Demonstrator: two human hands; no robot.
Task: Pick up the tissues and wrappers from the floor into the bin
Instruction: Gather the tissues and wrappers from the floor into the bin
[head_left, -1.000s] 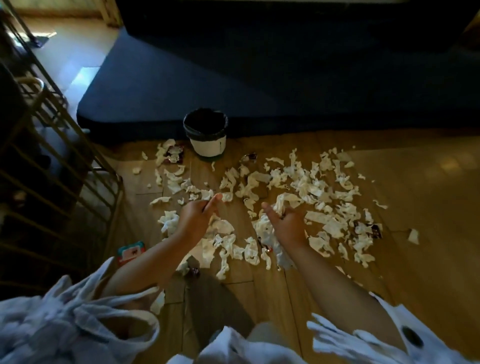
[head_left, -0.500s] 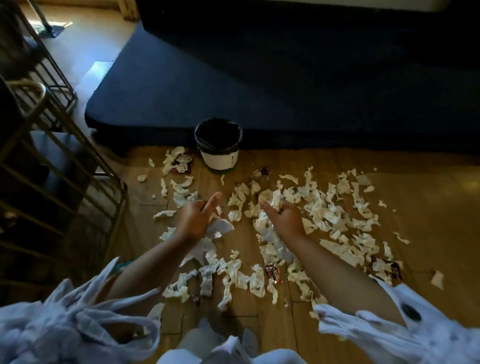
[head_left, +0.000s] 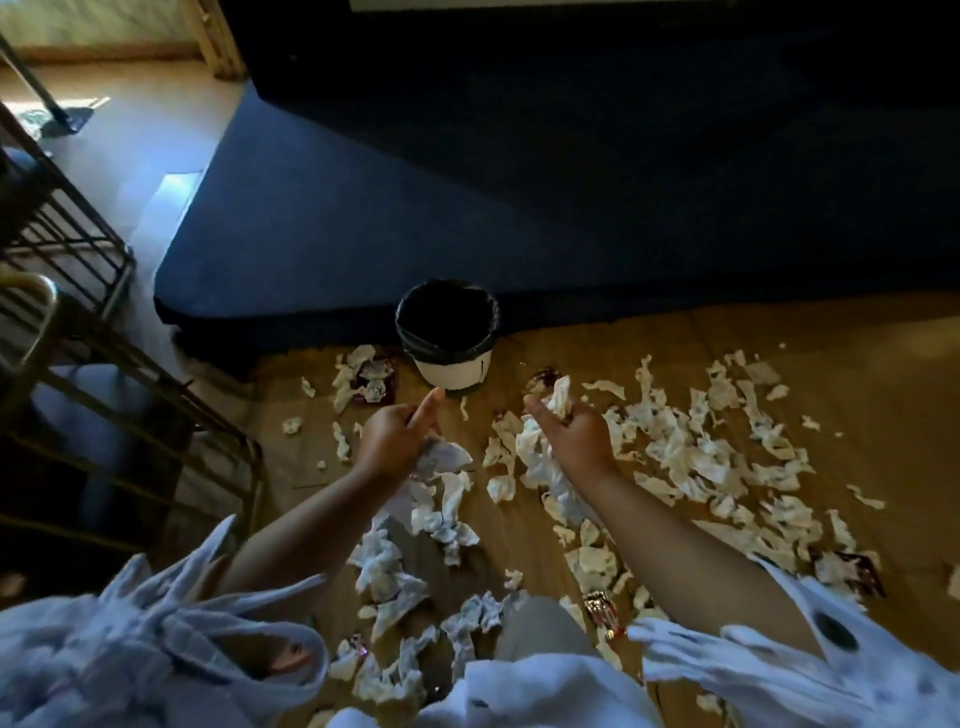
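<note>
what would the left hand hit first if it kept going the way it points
Probably the bin: the left hand, gripping a tissue, points at its white lower wall, with nothing seen between. The hand's height is unclear.

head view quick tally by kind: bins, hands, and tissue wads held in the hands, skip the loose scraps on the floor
bin: 1
hands: 2 (left hand, right hand)
held tissue wads: 2 (left wad, right wad)
total: 5
</note>
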